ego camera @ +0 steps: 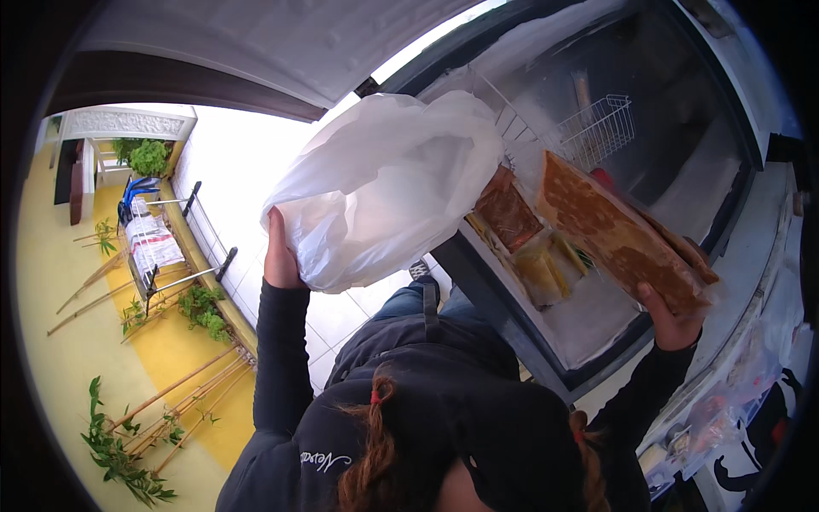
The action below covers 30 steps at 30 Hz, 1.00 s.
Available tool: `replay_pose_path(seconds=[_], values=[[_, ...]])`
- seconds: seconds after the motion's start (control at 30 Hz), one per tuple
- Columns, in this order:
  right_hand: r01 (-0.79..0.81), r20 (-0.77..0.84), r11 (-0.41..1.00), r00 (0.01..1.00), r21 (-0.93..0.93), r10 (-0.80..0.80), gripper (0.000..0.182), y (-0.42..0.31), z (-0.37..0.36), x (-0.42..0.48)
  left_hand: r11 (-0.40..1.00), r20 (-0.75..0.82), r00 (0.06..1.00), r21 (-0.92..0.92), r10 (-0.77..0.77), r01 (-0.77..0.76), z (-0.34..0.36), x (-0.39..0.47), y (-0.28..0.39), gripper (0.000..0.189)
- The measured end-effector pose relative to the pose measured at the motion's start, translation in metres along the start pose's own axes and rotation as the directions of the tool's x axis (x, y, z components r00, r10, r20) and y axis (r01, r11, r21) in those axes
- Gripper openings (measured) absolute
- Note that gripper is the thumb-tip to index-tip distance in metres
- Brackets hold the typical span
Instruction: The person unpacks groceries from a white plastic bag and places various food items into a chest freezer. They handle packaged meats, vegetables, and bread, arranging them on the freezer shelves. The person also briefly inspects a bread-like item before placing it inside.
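My left hand [282,256] grips the edge of a white plastic bag [397,185], which hangs with its mouth spread wide. In my right hand [672,320] is a long, flat brown packet [614,230], seemingly frozen food in clear plastic, tilted above an uncovered chest freezer. A second brown piece lies against its far side. Below, in the freezer [595,333], sit a reddish-brown frozen packet [510,211] and several yellowish packets [542,275]. Packet and bag are apart. The bag hides part of the freezer's left side.
A white wire basket [598,131] stands inside the freezer. The raised lid [256,45] juts in overhead at the left. Bagged goods [710,409] lie to my right. Across the white tiled floor [237,153], a metal rack [153,237] and plants line a yellow wall.
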State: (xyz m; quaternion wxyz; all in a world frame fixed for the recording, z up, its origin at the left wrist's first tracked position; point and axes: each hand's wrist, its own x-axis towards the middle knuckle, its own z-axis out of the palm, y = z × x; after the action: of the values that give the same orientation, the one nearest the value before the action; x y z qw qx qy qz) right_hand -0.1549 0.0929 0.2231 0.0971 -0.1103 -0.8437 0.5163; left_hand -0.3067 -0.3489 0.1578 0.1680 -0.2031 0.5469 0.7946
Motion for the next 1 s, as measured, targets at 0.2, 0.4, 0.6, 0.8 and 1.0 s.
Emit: replay_pose_path(seconds=[0.2,0.4,0.6,0.8,1.0], values=[[-0.301,0.455,0.902,0.880,0.310,0.137,0.050,-0.041,0.111,0.094,0.983,0.082,0.991,-0.162,0.102,-0.088,-0.005,0.004,-0.006,0.062],[-0.769,0.843,0.556,0.497,0.316,0.208,0.050,0.047,0.195,0.115,0.969,0.194,0.972,-0.232,0.136,-0.090,-0.009,0.008,-0.022,0.060],[-0.601,0.586,0.372,0.793,0.707,0.168,0.056,0.113,0.262,0.083,0.986,0.261,0.965,-0.167,0.018,0.027,-0.033,-0.002,-0.018,0.055],[-0.444,0.381,0.195,0.878,0.874,0.290,0.057,0.086,0.292,0.082,0.983,0.313,0.933,0.007,-0.177,0.184,-0.024,-0.027,-0.088,0.055],[-0.336,0.366,-0.213,0.923,0.917,0.117,0.063,0.033,0.308,0.061,0.880,0.501,0.838,-0.272,-0.217,0.390,-0.014,-0.004,-0.090,0.054]])
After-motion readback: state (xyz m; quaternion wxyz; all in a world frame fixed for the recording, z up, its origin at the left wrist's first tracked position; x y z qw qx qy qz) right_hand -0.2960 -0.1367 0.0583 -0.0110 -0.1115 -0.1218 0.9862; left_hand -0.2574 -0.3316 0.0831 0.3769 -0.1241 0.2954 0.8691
